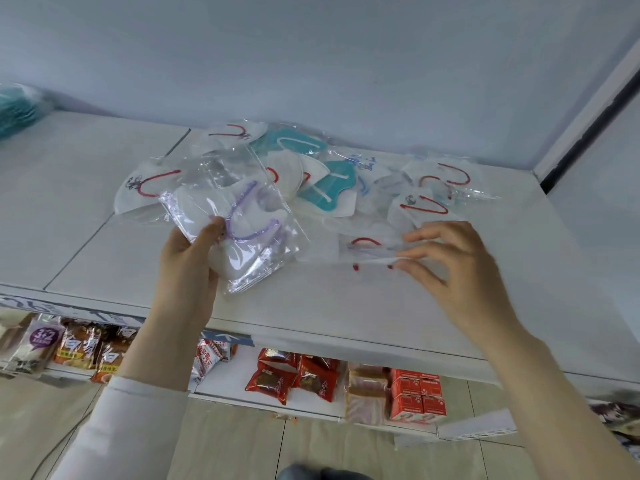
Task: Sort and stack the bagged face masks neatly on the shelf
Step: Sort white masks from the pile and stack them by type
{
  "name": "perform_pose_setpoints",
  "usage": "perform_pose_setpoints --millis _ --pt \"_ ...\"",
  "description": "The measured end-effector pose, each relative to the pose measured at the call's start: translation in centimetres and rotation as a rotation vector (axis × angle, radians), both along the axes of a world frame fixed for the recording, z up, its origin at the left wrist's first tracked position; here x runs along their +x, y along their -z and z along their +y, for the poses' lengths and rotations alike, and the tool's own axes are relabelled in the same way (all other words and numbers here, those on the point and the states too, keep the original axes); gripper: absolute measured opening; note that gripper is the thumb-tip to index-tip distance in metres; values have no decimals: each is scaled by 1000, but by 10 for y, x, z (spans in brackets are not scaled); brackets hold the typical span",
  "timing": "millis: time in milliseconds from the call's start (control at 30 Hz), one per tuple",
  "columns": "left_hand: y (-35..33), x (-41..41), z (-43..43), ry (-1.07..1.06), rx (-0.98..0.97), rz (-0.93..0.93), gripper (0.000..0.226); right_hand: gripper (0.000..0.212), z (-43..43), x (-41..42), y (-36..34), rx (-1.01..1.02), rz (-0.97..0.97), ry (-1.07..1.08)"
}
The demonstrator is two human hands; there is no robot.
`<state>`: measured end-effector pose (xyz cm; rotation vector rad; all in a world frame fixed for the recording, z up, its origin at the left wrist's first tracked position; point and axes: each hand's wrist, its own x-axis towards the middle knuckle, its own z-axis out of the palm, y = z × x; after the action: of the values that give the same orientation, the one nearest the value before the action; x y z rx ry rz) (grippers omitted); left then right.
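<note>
A loose pile of clear-bagged face masks (pixel 311 174) lies on the white top shelf (pixel 346 306): white ones with red loops and teal ones with white loops. My left hand (pixel 188 258) grips a bagged white mask with purple loops (pixel 242 223), held tilted just above the shelf in front of the pile. My right hand (pixel 446 258) pinches the edge of a bagged white mask with red loops (pixel 363 252) that lies flat on the shelf, fingers spread over it.
A teal bundle (pixel 17 109) sits at the far left of the shelf against the wall. A wall corner and dark post (pixel 588 126) close off the right. Lower shelves hold snack packets (pixel 79 348) and red cartons (pixel 415 396).
</note>
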<state>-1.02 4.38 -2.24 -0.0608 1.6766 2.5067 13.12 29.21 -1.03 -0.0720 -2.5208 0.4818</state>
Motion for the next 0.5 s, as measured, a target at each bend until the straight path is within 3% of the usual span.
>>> perform_pose_setpoints --millis 167,233,300,400,500 --pt "-10 -4 8 -27 46 61 20 18 12 37 -42 -389 -56 53" --pt "-14 -5 10 -25 61 86 19 10 16 46 -50 -545 24 94" --pt "-14 -2 17 -2 49 101 22 16 17 46 -53 -663 135 149" --pt "-11 9 38 78 -66 111 27 19 4 29 -49 -717 208 158" --pt "-9 27 64 227 -145 125 30 11 -32 3 -31 -634 85 71"
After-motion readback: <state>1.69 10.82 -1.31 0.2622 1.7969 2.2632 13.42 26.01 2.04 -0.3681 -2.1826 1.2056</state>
